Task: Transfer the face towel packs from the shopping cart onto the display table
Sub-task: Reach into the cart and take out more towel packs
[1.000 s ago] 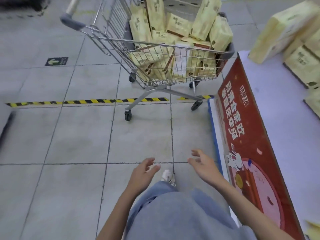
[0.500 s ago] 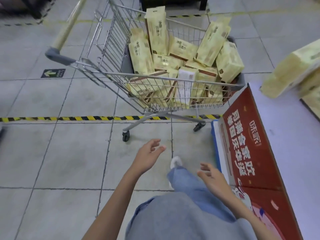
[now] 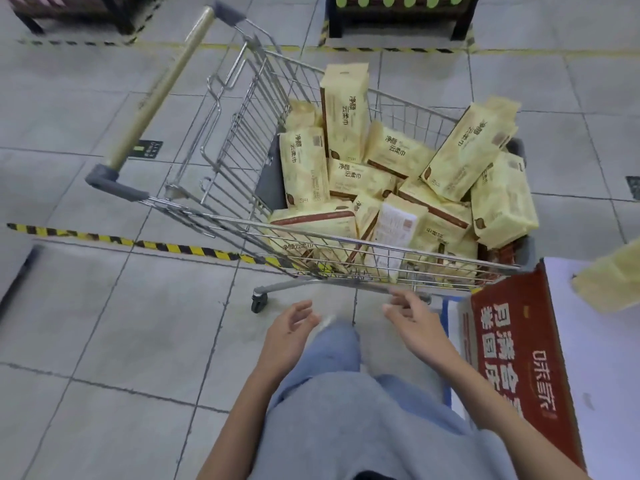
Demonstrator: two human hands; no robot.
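— What sort of place is this?

— A shop, a supermarket by the look of it. A wire shopping cart (image 3: 311, 188) stands on a floor of large grey tiles (image 3: 86, 323), loaded with many identical yellow packs (image 3: 346, 109) of one product, all with the same printed label.

— Anything else?

— Black-and-yellow hazard tape (image 3: 138, 242) marks off zones on the floor, also around dark display stands (image 3: 398, 15) at the far side. At the right, a red promotional board (image 3: 519, 358) with large printed characters fronts a pale tabletop (image 3: 609, 375) carrying another yellow pack (image 3: 609, 278).
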